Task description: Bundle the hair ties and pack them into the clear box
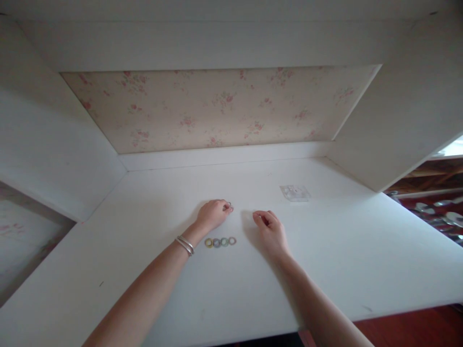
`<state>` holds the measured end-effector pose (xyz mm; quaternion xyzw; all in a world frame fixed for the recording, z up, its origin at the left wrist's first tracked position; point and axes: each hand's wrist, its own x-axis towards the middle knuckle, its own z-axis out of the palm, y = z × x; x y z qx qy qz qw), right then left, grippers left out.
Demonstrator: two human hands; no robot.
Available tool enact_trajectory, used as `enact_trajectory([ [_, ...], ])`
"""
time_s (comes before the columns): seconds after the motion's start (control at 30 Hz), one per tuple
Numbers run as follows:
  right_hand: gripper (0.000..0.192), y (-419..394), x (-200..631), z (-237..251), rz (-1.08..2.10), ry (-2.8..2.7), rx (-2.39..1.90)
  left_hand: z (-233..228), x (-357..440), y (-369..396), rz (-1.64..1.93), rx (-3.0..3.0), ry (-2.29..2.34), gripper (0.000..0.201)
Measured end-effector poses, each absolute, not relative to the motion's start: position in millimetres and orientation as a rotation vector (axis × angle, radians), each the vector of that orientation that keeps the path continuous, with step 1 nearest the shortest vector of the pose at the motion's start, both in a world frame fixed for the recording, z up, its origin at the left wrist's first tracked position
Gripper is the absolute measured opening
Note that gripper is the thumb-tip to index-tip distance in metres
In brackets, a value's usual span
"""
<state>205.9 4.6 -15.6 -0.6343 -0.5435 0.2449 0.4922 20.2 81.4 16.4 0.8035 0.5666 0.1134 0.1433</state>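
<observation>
My left hand (pixel 213 213) rests on the white desk (pixel 173 289), fingers curled around a small ring (pixel 229 207) pinched at its fingertips. A silver bracelet (pixel 185 245) circles that wrist. My right hand (pixel 270 230) lies a little to the right, fingers loosely curled toward the left, and nothing is visible in it. Between the two wrists lies a row of several small coloured rings (pixel 220 242), yellow at the left, then grey, green and a pale one, touching side by side.
A small clear plastic bag (pixel 295 193) lies on the desk farther back to the right. White side walls and a floral back panel (pixel 217 108) enclose the desk. Shelves with objects (pixel 434 207) show at the far right.
</observation>
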Motion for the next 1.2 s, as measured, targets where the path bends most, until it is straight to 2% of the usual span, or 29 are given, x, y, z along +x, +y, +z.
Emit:
enact_trajectory([
  [0.2, 0.034, 4.8, 205.8, -15.3, 0.626, -1.296, -1.526, 19.0, 20.3, 79.5, 0.377, 2.255, 1.592, 0.025],
  [0.4, 0.033, 3.8, 207.2, -15.9, 0.632, -1.327, -1.541, 22.3, 8.4, 74.2, 0.518, 2.158, 1.608, 0.03],
  [0.53, 0.033, 2.8, 206.8, -13.4, 0.64, -1.317, -1.528, 30.9, -0.3, 59.0, 0.539, 2.18, 1.421, 0.035],
  [0.97, 0.031, 2.3, 205.6, -12.8, 0.638, -1.321, -1.517, 55.6, 4.5, 23.8, 0.045, 2.186, 1.275, 0.033],
  [1.2, 0.028, 3.0, 205.6, -12.9, 0.662, -1.321, -1.502, 50.4, 10.3, 27.5, 0.004, 2.238, 1.251, 0.031],
])
